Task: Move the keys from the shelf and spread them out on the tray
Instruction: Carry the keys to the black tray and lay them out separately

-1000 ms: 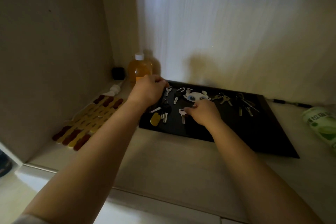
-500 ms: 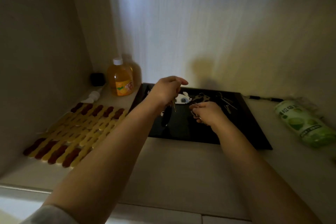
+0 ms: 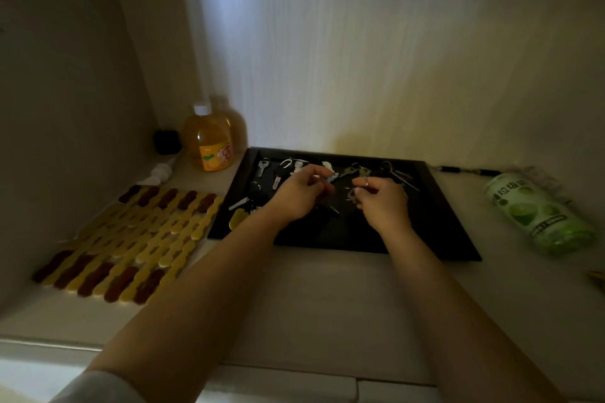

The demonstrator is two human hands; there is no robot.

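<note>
Shelf, near to far. Left hand [image 3: 299, 196] and right hand [image 3: 381, 201] above the flat black rectangular tray [image 3: 435, 235], fingers curled, each pinching small metal keys [image 3: 352, 195] between them. Loose silver and black-headed keys [image 3: 278, 178] along the tray's far edge. Orange plastic bottle [image 3: 209, 144] past its far-left corner.

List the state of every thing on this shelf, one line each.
tray: flat on the shelf, holding keys.
keys: spread along the tray's far and left parts.
left hand: over the tray, fingers curled; contents unclear.
right hand: pinching a small key ring.
orange bottle: upright, capped.
green roll: lying on its side.
slatted mat: flat.
</note>
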